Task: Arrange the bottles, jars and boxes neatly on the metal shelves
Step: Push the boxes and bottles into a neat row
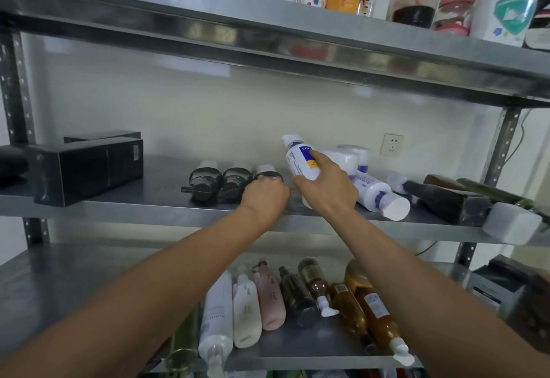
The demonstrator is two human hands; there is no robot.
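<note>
my right hand (326,187) wraps the white bottle (299,157), neck tilted to 11 o'clock, base hidden behind the hand, over the middle shelf (134,199). left hand (266,199) touches the dark bottle (268,172) at its 12 o'clock; fingers hidden, can't tell if it's gripping.

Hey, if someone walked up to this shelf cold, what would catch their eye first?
Two bare arms reach to the middle shelf: the right hand holds a white bottle with a blue label tilted up, the left hand grips a dark pump bottle lying beside two others. Below, on the lower shelf, a row of bottles lies side by side.
</note>
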